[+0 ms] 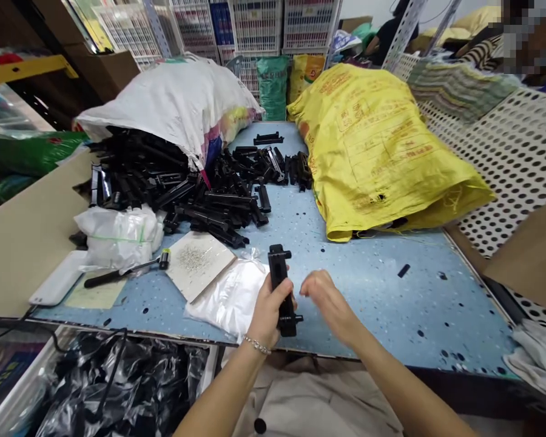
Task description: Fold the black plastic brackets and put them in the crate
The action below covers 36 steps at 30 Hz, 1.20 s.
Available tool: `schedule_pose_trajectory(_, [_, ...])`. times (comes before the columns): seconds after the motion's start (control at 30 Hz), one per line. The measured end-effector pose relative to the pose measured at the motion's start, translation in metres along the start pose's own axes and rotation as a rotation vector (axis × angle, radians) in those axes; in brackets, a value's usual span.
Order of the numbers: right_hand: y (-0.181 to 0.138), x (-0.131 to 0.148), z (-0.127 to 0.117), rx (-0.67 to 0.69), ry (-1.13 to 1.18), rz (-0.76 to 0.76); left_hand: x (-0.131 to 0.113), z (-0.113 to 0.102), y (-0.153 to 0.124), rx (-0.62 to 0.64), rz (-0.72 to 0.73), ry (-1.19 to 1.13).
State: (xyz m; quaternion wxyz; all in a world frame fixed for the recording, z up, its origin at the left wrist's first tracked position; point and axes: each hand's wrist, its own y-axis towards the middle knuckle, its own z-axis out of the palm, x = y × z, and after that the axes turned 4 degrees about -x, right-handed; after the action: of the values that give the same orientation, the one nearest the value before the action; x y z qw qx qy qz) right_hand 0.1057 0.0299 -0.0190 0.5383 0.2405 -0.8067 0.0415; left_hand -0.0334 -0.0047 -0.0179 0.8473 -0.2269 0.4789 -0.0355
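Observation:
My left hand (pixel 268 309) is wrapped round a long black plastic part (pixel 281 285), held upright over the near edge of the blue table (pixel 373 285). My right hand (pixel 325 297) is just to the right of the part with its fingers curled together near the part's middle; whether it pinches anything is too small to tell. A bracelet sits on my left wrist. A clear plastic bag (pixel 230 297) lies under my left hand. A beige tile with small silvery bits (pixel 195 261) lies to the left of it.
A heap of black plastic parts (pixel 195 182) spills from a white sack (pixel 173 103) at the back left. A yellow sack (pixel 377 145) lies on the right. A small hammer (pixel 127 272), a wrapped white bundle (pixel 118 233), a white tray (pixel 57 282) and a perforated white panel (pixel 509 152) are around.

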Motion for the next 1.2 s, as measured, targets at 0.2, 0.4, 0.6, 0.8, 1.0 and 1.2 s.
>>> schedule_pose_trajectory(0.2, [-0.042,-0.007,0.007,0.055,-0.349,-0.189,0.001,0.001,0.011,0.008,0.003,-0.026])
schedule_pose_trajectory(0.4, [0.069,-0.002,-0.008,0.138,-0.432,-0.067,0.041,-0.009,0.035,-0.153,0.144,0.211])
schedule_pose_trajectory(0.6, [0.204,-0.001,0.047,0.098,-0.714,0.109,0.087,0.016,0.024,0.099,0.349,0.599])
schedule_pose_trajectory(0.8, [0.178,-0.013,0.034,0.083,-0.779,0.187,0.042,-0.007,0.046,0.002,0.229,0.213])
schedule_pose_trajectory(1.0, [0.051,-0.01,-0.009,0.132,-0.534,-0.169,-0.009,0.0,0.061,-0.153,0.162,-0.168])
schedule_pose_trajectory(1.2, [0.06,-0.02,-0.025,-0.145,-0.56,-0.348,-0.006,0.015,0.015,0.071,0.072,0.043])
